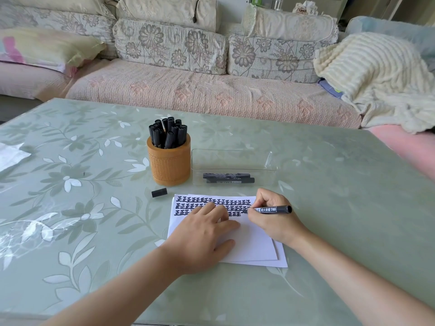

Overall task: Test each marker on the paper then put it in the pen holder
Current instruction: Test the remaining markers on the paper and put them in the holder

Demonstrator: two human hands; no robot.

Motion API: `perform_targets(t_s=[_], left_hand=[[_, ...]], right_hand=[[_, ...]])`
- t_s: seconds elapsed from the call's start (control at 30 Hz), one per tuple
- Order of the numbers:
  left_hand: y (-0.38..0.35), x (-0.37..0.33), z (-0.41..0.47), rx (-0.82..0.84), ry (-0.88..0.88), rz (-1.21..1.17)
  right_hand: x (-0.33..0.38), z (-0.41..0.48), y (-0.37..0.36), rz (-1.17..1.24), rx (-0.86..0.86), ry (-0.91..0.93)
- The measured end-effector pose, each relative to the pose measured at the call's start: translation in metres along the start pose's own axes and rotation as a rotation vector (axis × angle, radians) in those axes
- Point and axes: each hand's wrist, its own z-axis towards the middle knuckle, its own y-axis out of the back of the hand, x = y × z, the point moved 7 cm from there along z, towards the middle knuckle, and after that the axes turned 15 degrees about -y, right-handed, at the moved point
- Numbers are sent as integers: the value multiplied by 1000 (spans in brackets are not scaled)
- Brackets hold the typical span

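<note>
A stack of white paper (249,243) lies on the table, its top rows filled with black written marks. My left hand (202,231) presses flat on the paper with straight fingers. My right hand (273,215) grips an uncapped black marker (273,210), tip down on the third row of marks. The marker's black cap (159,192) lies on the table left of the paper. An orange pen holder (169,161) behind the paper holds several black markers (167,132). Two black markers (228,178) lie in a clear plastic tray (235,158) beside the holder.
The table (329,161) has a green floral cover. A white sheet (10,156) lies at its left edge. A sofa with cushions (169,45) and a cream blanket (376,74) stands behind the table.
</note>
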Motion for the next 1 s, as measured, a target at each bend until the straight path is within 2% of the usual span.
perform_targets(t_s=[1.0], left_hand=[[-1, 0, -1, -26, -20, -3]], right_hand=[[3, 0, -1, -2, 52, -37]])
